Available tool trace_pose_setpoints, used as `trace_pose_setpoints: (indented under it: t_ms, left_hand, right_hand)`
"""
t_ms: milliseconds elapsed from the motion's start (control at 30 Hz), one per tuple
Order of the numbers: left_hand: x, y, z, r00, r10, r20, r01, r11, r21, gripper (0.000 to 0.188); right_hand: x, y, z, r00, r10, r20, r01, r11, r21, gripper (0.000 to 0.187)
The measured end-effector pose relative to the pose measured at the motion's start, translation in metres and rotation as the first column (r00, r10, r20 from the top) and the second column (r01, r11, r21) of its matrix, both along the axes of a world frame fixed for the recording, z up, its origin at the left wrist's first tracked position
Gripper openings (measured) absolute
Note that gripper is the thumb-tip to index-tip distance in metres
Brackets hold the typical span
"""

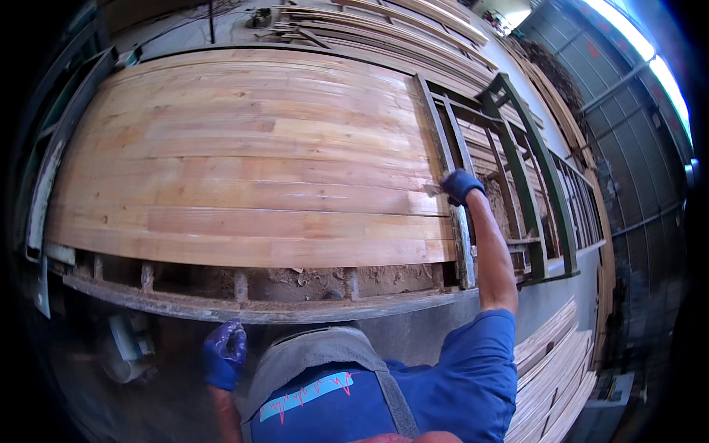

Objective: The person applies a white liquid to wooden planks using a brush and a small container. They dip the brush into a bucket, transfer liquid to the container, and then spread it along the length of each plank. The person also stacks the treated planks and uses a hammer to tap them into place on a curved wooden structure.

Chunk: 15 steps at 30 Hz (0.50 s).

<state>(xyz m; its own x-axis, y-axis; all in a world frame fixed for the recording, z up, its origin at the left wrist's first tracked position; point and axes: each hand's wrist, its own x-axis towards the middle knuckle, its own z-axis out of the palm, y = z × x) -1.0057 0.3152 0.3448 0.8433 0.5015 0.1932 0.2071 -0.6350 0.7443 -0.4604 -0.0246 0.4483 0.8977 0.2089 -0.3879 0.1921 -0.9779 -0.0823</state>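
A wide panel of pale wooden boards (251, 148), set edge to edge, lies on a worn frame in front of me. Parts of its surface shine as if wet. My right hand (461, 186), in a blue glove, reaches to the panel's right end and is closed on a small pale flat tool (434, 190). Its exact kind does not show. The tool is at the boards beside the metal end bar (437, 133). Below the frame's near rail (244, 310), my left hand (225, 351) hangs with gloved fingers curled, seemingly holding nothing.
A dark green metal rack (528, 177) adjoins the panel's right end. Long planks (384, 40) lie stacked beyond it, and more planks (557, 376) lie at my lower right. Shavings (317, 282) fill the near rail's gaps. A whitish container (125, 347) stands at lower left.
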Motion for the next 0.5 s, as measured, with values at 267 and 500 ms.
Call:
trace_pose_setpoints:
  t_ms: [267, 500]
  left_hand:
    - [-0.033, 0.008, 0.028, 0.995, 0.103, -0.016, -0.104, 0.994, -0.029, 0.015]
    - [-0.061, 0.085, -0.034, 0.842, 0.538, 0.051, -0.467, 0.772, -0.431, 0.022]
  right_hand:
    - [-0.052, 0.069, 0.036, 0.931, 0.133, -0.339, -0.058, 0.974, 0.22, 0.024]
    - [0.046, 0.147, 0.02, 0.994, 0.029, 0.107, -0.074, 0.894, 0.442, 0.029]
